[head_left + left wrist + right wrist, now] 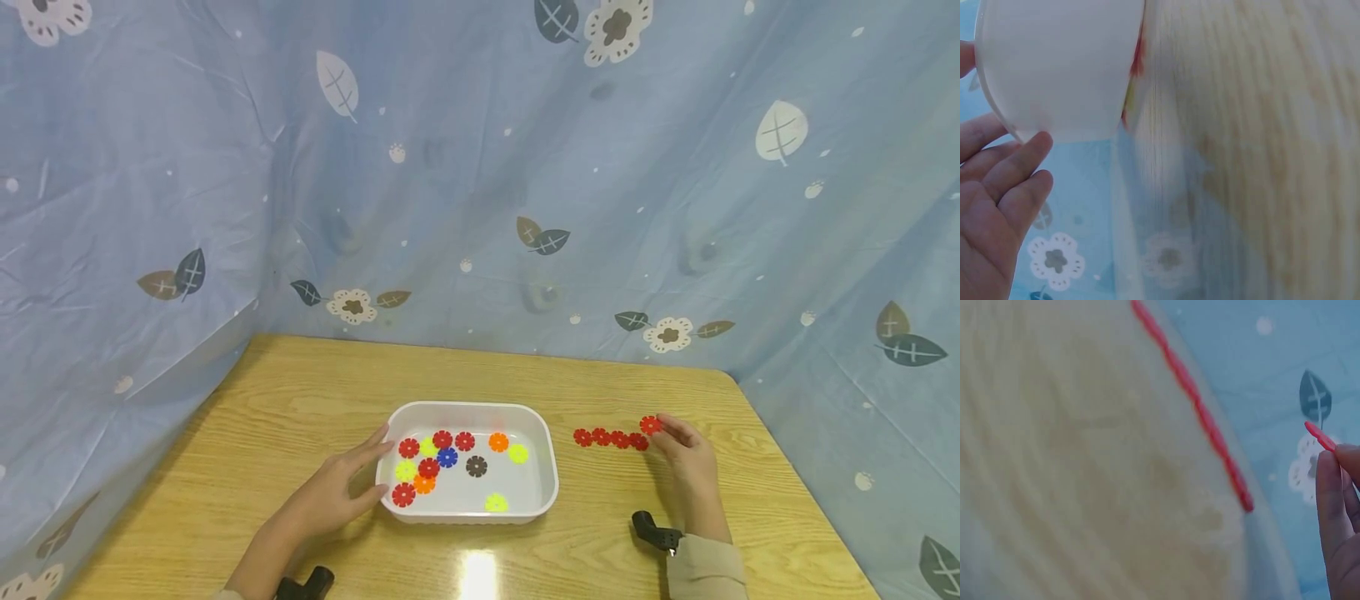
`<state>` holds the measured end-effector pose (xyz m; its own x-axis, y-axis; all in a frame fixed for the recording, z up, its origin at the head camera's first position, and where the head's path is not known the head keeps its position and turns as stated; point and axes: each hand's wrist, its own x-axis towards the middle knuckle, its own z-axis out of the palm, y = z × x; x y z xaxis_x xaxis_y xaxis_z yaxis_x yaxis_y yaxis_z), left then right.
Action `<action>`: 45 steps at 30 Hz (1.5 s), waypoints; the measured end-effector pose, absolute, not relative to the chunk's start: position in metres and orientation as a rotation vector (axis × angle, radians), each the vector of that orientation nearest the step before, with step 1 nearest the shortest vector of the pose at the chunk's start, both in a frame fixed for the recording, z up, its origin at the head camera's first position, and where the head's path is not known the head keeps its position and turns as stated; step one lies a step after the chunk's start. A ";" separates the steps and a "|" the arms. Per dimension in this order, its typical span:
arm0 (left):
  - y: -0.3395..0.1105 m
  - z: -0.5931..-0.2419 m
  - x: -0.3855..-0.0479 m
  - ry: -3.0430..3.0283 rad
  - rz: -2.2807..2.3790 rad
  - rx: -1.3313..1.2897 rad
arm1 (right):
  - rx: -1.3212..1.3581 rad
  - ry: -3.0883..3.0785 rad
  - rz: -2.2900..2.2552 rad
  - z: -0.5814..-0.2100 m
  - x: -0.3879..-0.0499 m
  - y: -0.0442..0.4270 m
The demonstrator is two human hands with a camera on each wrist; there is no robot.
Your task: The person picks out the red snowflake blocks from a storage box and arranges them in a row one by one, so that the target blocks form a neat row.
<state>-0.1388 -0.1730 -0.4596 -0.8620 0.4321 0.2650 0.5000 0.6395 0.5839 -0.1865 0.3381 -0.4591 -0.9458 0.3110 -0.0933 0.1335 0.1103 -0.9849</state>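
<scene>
On the left side, my left hand (pixel 337 487) reaches to the white plastic tray (pixel 551 475) and touches its left rim with spread, nearly straight fingers. In the left wrist view, fingertips (pixel 1038 144) rest at the tray's edge and outer wall. My right hand (pixel 690 462) pinches a red notched disc (pixel 650 425) between thumb and finger. That disc is held just beyond the right end of a row of several red notched discs (pixel 611 437) on the table. In the right wrist view, the held disc (pixel 1320 436) appears edge-on, apart from the row (pixel 1200 412).
Inside the tray lie several loose notched discs: red (pixel 403 495), yellow (pixel 496 503), orange (pixel 498 442), blue (pixel 447 457) and dark brown (pixel 476 466). Beneath everything is a wood-grain table (pixel 322 375). A blue patterned cloth (pixel 450 183) hangs behind and along both sides.
</scene>
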 end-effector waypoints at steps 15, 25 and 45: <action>-0.173 -0.461 -0.139 -2.738 -1.005 -0.795 | -0.588 -2.465 1.348 -0.493 -0.188 0.352; -0.173 -0.463 -0.139 -2.735 -0.992 -0.785 | -0.559 -2.517 1.127 -0.495 -0.189 0.349; -0.173 -0.463 -0.140 -2.729 -0.995 -0.793 | -0.570 -2.433 1.147 -0.497 -0.186 0.345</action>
<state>-0.1397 -0.1734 -0.4628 -0.8534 0.4323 0.2912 0.5183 0.6447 0.5619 -0.1859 0.3448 -0.4973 -0.8415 0.5124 0.1713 0.1940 0.5825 -0.7893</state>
